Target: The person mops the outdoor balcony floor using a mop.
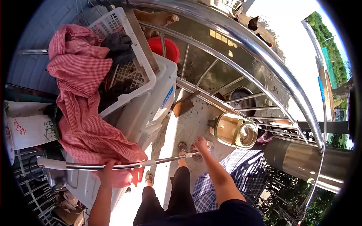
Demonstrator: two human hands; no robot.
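A metal pole (128, 165) with white plastic parts runs across the lower middle of the view. Around its left part is my left hand (109, 169), fingers closed, beside a red checked cloth (81, 98). My right hand (201, 145) is closed near the pole's right end. The cloth hangs from a white plastic basket (145, 71) down over a white lidded box (132, 116) and touches the pole. Dark cloth (118, 49) lies in the basket.
Metal railings (241, 34) curve across the top and right. A beige bucket (230, 130) stands beside a blue checked cloth (241, 169). Beyond the rails are a red basin (171, 49) and a light-brown animal (154, 19). A white bag (32, 130) is at left.
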